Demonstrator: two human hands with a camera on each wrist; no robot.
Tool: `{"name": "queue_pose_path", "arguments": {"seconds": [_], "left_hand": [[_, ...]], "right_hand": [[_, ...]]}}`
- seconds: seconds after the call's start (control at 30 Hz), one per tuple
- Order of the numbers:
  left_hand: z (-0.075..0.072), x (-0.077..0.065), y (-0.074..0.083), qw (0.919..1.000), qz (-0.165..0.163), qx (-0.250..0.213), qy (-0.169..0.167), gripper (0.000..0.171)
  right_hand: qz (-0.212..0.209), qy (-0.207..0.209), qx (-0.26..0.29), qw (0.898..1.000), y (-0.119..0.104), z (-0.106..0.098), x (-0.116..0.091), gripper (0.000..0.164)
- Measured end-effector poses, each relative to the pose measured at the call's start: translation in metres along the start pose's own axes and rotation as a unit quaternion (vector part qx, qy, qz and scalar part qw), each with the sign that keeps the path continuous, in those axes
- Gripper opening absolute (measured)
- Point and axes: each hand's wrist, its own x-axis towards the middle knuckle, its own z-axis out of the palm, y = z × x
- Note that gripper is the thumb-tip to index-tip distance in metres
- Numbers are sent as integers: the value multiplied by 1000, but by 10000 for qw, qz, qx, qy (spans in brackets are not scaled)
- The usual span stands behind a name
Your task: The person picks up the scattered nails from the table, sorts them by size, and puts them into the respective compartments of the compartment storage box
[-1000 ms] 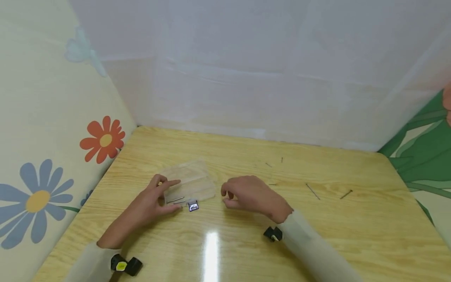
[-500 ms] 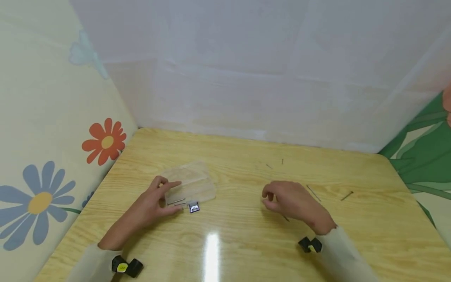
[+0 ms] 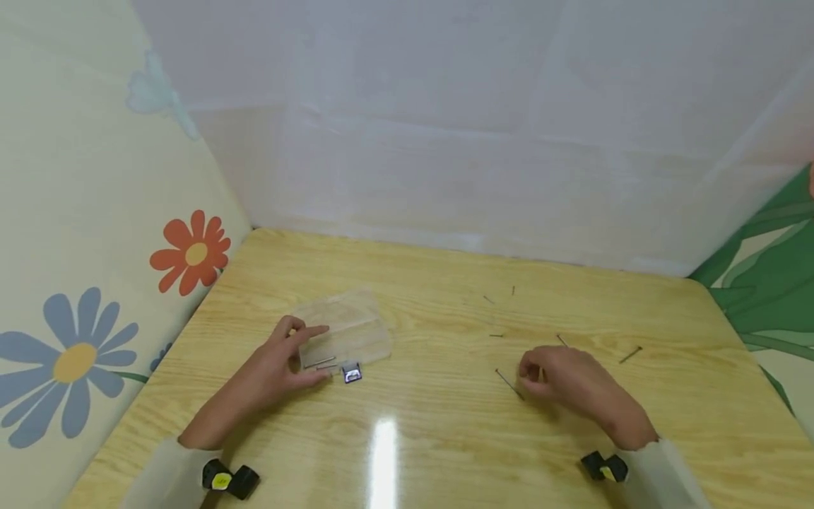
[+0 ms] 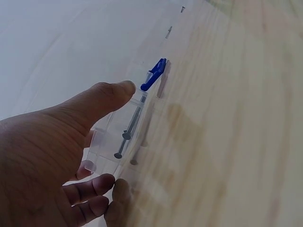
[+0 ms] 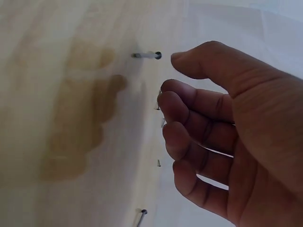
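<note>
left hand point(image 3: 280, 367): grasping the left end of a clear plastic box point(image 3: 356, 322); thumb along the near wall, index finger reaching over the top, other fingers bent at the end. held so, presumably, to keep a light box from sliding.

clear plastic box: flat on the wooden table point(image 3: 445, 445), left of centre, well apart from the other hand. lid position not clear. inside, along the near side, two nails point(image 4: 126, 135) nearly side by side, perhaps laid lengthwise to suit a narrow space. at the near edge, just beside the thumb tip, a blue latch point(image 4: 155, 75), jutting outward, apparently unfastened for access.

right hand point(image 3: 572, 378): empty, fingers loosely bent, thumb apart from index finger; low over the wooden table, just beside a long nail point(image 3: 509, 384); contact not possible to tell. shape suited to pinching thin things.

farther out: second long nail point(image 3: 562, 340), partly hidden behind the right hand; shorter nail point(image 3: 630, 354) to the right; three small nails point(image 3: 496, 335) toward the back. spread with gaps between, probably handy for lifting singly.

beyond: white cloth point(image 3: 407, 141) as backdrop.
</note>
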Motion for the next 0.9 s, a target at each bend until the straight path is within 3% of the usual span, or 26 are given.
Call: {"name": "queue_pose_path", "arguments": {"seconds": [0.27,0.9], "left_hand": [[3,0,-1,10000,89,-11,40,70],[4,-1,-3,9999,68,-69,46,70]], "right_hand": [[-34,-50,100,9999,1,11,-8,11],[83,-157,-64,9998,1,15,-6,20]]}}
